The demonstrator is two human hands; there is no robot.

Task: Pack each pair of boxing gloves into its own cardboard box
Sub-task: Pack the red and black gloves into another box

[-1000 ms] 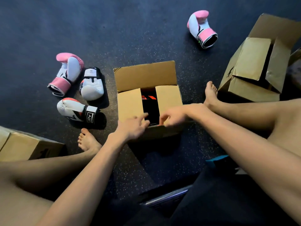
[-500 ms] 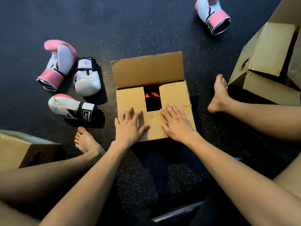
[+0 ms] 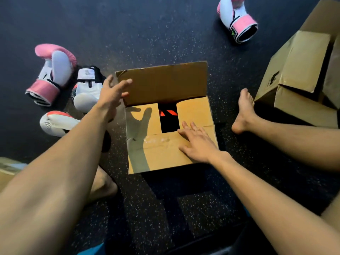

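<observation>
The speckled dark floor [image 3: 165, 34] carries 3 cartons. The central cardboard box [image 3: 165, 159] sits between your legs. Its 2 side flaps and its near flap [image 3: 161, 144] are folded down, and its far flap [image 3: 161, 83] stands upright. Through the gap between the flaps you see a black glove with red marks [image 3: 168, 116] inside the box. A second box [image 3: 303, 80] lies at your right, beyond your right foot [image 3: 244, 111], with its flaps partly open. A third box [image 3: 7, 170] shows only a corner at the left edge.

Compare with 0.5 s ago, when both hands lay flat on the near flap. Your right hand [image 3: 198, 142] stays there, fingers straight, pressing the flap down and grasping nothing. Your left hand [image 3: 112, 94] has lifted off and now reaches the left edge of the far flap, fingers spread and released. Whether it touches the cardboard cannot be told.

4 gloves remain on the floor, unmoved:
- 1 pink glove [image 3: 53, 70];
- 1 white and black glove [image 3: 88, 89] just beside it;
- 1 white and orange glove [image 3: 57, 122], partly hidden by your left forearm;
- a second pink glove [image 3: 237, 19], well apart at the top right.
</observation>
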